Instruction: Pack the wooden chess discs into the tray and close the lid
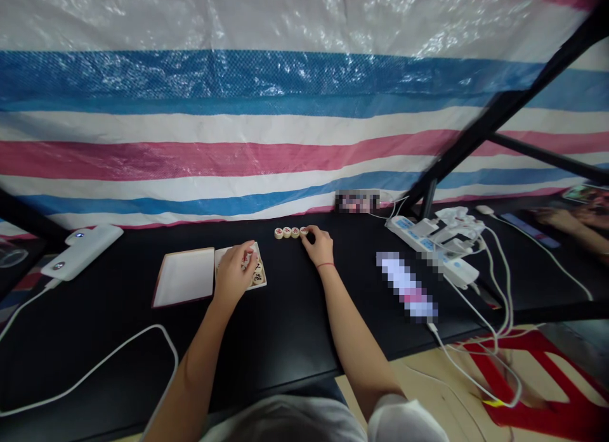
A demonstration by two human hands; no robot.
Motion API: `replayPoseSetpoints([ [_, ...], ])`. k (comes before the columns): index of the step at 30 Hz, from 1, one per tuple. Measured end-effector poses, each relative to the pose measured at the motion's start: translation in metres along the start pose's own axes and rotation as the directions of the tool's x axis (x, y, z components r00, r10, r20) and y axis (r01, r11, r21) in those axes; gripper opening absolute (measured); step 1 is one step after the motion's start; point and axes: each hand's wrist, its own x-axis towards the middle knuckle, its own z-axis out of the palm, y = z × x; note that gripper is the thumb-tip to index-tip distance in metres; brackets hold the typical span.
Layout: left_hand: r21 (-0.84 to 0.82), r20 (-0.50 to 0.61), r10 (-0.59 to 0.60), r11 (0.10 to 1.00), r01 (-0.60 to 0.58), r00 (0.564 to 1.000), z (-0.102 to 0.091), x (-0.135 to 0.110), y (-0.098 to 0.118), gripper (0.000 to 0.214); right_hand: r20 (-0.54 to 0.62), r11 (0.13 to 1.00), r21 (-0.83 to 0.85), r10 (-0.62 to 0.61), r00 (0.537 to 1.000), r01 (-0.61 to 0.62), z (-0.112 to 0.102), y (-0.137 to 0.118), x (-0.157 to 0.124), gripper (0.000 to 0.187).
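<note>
Several round xiangqi pieces with red characters form a short row (pixel 287 233) on the black table. At the row's right end, my right hand (pixel 320 244) has its thumb and fingertips closed on the last xiangqi piece (pixel 304 231). Further left lies a shallow white box (pixel 262 281) of more pieces, some marked in black, some in red. My left hand (pixel 233 274) rests over this box with curled fingers near a red-marked piece; what lies between the fingertips is hidden. Joined at the box's left is its open lid (pixel 185 278), white inside.
A white device (pixel 85 252) with a cable lies at far left. To the right are a blurred phone (pixel 406 286), a power strip (pixel 428 245) with plugs and tangled cables, and another person's hand (pixel 561 220). Striped sheeting (pixel 238 163) hangs behind; a red stool (pixel 528 378) stands below.
</note>
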Motion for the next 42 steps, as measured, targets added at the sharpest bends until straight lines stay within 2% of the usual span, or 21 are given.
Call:
replayPoseSetpoints([
  [2, 0.000, -0.003, 0.005, 1.000, -0.005, 1.000, -0.002, 0.001, -0.002, 0.027, -0.017, 1.000, 0.004, -0.007, 1.000, 0.007, -0.003, -0.003, -0.001, 0.021],
  [5, 0.019, -0.015, 0.026, 0.999, -0.026, 1.000, -0.010, 0.003, -0.012, 0.027, -0.144, 0.999, 0.014, -0.029, 0.989, 0.031, -0.008, -0.014, -0.005, 0.025],
  [7, 0.073, -0.021, 0.023, 0.997, -0.021, 1.000, -0.018, 0.004, -0.023, 0.027, -0.203, 0.995, 0.055, -0.074, 0.976, 0.087, -0.009, -0.029, -0.010, 0.023],
  [8, 0.120, -0.024, 0.003, 0.993, 0.000, 1.000, -0.022, 0.005, -0.029, 0.026, -0.193, 0.987, 0.093, -0.114, 0.975, 0.134, -0.008, -0.038, -0.014, 0.023],
  [10, 0.224, -0.026, -0.055, 0.973, 0.060, 0.998, -0.030, 0.004, -0.039, 0.026, -0.092, 0.947, 0.203, -0.234, 0.968, 0.248, -0.003, -0.057, -0.023, 0.024],
  [12, 0.324, -0.006, -0.140, 0.936, 0.135, 0.990, -0.035, 0.003, -0.045, 0.026, 0.049, 0.905, 0.288, -0.338, 0.940, 0.311, 0.004, -0.076, -0.032, 0.027],
  [14, 0.404, 0.032, -0.222, 0.895, 0.190, 0.975, -0.038, 0.001, -0.045, 0.027, 0.177, 0.901, 0.292, -0.379, 0.908, 0.319, 0.011, -0.090, -0.039, 0.028],
  [16, 0.455, 0.082, -0.278, 0.865, 0.212, 0.957, -0.039, -0.001, -0.042, 0.029, 0.287, 0.922, 0.243, -0.366, 0.885, 0.303, 0.015, -0.099, -0.044, 0.029],
  [20, 0.499, 0.159, -0.336, 0.839, 0.218, 0.928, -0.038, -0.002, -0.036, 0.032, 0.394, 0.946, 0.156, -0.323, 0.861, 0.283, 0.018, -0.103, -0.047, 0.032],
  [29, 0.510, 0.233, -0.338, 0.841, 0.182, 0.912, -0.038, -0.002, -0.036, 0.033, 0.398, 0.949, 0.140, -0.314, 0.862, 0.281, 0.018, -0.104, -0.046, 0.032],
  [34, 0.471, 0.288, -0.350, 0.862, 0.187, 0.891, -0.041, 0.000, -0.034, 0.031, 0.391, 0.953, 0.153, -0.302, 0.869, 0.262, 0.019, -0.103, -0.046, 0.034],
  [42, 0.397, 0.311, -0.339, 0.895, 0.203, 0.888, -0.044, -0.001, -0.038, 0.029, 0.394, 0.954, 0.174, -0.293, 0.871, 0.243, 0.019, -0.101, -0.046, 0.039],
])
